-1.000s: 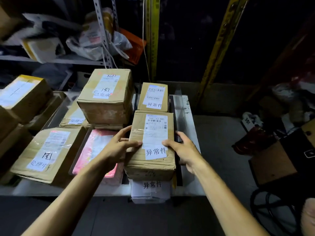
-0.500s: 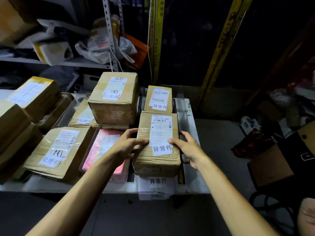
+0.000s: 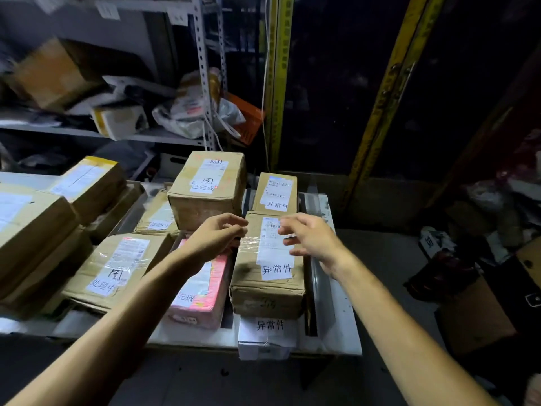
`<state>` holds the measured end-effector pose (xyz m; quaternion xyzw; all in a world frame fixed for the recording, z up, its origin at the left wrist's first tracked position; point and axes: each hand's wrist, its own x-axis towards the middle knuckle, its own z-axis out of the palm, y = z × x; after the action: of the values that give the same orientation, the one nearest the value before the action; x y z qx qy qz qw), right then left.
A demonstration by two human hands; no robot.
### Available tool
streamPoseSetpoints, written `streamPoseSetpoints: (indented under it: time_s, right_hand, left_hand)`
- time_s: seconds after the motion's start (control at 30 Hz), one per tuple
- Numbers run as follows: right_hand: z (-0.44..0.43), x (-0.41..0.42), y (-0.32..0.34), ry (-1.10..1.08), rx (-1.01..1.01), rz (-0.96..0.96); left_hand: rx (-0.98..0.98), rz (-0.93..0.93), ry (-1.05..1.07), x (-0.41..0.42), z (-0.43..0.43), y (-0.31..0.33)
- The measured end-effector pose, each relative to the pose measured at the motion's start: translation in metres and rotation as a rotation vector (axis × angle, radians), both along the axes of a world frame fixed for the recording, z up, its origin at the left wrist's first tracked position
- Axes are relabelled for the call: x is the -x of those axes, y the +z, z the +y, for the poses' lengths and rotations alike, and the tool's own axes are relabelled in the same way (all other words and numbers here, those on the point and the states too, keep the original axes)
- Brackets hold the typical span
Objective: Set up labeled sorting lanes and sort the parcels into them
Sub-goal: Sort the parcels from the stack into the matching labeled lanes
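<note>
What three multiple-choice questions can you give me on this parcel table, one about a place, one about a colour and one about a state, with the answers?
1. Where does the pink parcel lie relative to the front box?
A) left of it
B) right of it
C) on top of it

2. What colour is the basket on the shelf?
A) green
B) orange
C) blue

3. What are the left hand and right hand doing?
A) both gripping the front box
B) one holding a pen
C) both above the front box, holding nothing

Answers:
1 A: the pink parcel lies flat beside the box's left side.
2 B: its orange side shows at the shelf's right end.
3 C: the fingers are loosely curled with nothing in them.
</note>
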<state>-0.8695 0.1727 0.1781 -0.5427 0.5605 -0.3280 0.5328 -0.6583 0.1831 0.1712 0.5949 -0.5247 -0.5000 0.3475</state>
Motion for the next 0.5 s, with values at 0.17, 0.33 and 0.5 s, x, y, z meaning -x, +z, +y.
streamPoseSetpoints:
  time_s: [0.17, 0.33, 0.5]
  right_hand:
    - [-0.001, -0.058, 0.004, 0.239, -0.026, -0.010]
    - [0.003, -0.133, 0.007, 0.473, 0.018, -0.059]
    - [0.009, -0.224, 0.019, 0.622, 0.084, -0.029]
  left_hand:
    - [0.033, -0.090, 0.052, -0.030, 0.018, 0.004]
    - [0.068, -0.156, 0.192, -0.102, 0.046, 0.010]
    - [0.082, -0.159, 0.320, -0.185, 0.081, 0.024]
